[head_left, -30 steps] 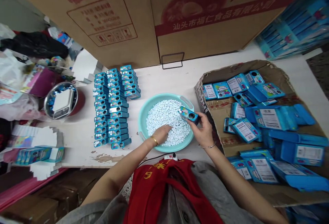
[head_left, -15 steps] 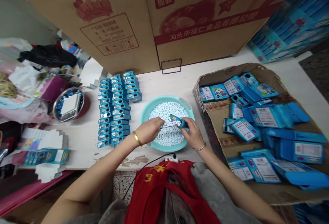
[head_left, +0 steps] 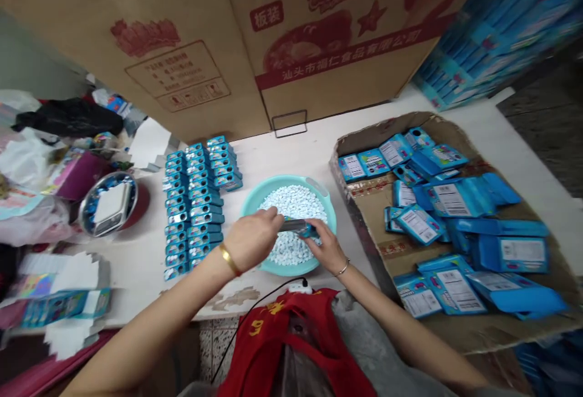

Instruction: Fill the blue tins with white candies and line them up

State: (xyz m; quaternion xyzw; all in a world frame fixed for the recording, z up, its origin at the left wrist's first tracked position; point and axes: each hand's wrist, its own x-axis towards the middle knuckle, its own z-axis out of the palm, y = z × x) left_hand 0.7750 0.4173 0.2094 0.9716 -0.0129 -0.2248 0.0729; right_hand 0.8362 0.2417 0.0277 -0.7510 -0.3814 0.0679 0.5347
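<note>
1. Cardboard cartons point(head_left: 182, 69) stand behind our white table point(head_left: 291, 154).
2. Our right hand point(head_left: 325, 246) pinches a small blue tin point(head_left: 298, 227) between its fingers, above a teal basin point(head_left: 291, 271) of white candies point(head_left: 296, 203).
3. Our left hand point(head_left: 252, 240) curls beside the tin's silver end; we cannot tell whether it grips.
4. Rows of blue tins point(head_left: 194, 203) stand left of the basin; a cardboard tray point(head_left: 373, 203) of blue boxes point(head_left: 455, 200) lies right.
</note>
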